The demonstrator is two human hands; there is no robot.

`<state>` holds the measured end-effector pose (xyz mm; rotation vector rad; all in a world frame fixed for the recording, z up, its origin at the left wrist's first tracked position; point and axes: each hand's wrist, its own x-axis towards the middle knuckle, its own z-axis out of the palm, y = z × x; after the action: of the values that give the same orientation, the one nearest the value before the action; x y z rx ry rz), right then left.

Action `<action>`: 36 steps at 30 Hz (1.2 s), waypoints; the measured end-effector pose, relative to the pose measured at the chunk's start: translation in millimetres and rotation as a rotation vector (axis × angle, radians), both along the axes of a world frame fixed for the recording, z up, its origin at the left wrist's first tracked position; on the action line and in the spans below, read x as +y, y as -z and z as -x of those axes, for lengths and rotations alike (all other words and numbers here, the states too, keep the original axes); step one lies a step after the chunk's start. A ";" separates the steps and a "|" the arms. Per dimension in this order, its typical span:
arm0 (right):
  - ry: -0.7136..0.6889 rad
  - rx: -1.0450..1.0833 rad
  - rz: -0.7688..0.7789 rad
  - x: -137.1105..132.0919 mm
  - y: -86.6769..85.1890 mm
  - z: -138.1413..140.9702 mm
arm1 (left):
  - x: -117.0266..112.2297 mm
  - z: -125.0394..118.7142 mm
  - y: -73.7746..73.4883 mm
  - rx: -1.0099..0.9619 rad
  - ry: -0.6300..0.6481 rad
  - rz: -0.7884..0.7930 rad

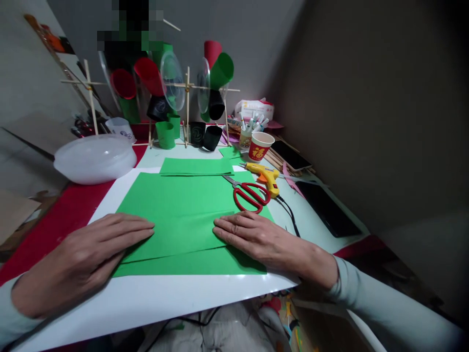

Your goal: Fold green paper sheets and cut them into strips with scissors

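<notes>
A strip of green paper (179, 237) lies across a larger green sheet (176, 193) on the white table surface. My left hand (95, 249) rests flat on the strip's left end, fingers stretched toward the middle. On the right end lies my right hand (256, 239), its fingers extended and pressed flat. Just beyond that hand are red-handled scissors (252, 195), resting on the sheet with their blades pointing to the far left. Another cut green strip (196, 166) sits at the sheet's far edge. The parts beneath both palms are hidden.
A yellow glue gun (269, 178) with a black cord lies right of the scissors. Behind it stand a red paper cup (261, 146) and a holder of markers (246, 139). A stick frame (187, 105) carries coloured cups. Phones (330, 208) lie right; a translucent bowl (95, 159) sits left.
</notes>
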<state>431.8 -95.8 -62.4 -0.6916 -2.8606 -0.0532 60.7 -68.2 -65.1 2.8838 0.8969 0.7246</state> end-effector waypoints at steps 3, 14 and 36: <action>0.005 -0.017 -0.008 -0.4 -0.4 1.0 | 11.9 -26.6 -3.8 0.067 0.029 -0.029; 0.069 0.120 0.270 -0.2 -28.8 0.9 | 20.1 -61.5 17.9 0.205 0.175 -0.097; 0.298 0.328 0.936 81.4 -48.2 31.0 | 37.3 -20.8 -2.8 -0.164 -0.263 -0.183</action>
<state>400.8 -14.3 -14.2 -1.1273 -2.3226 1.2768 81.5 -30.9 -62.3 2.8303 1.2634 1.1007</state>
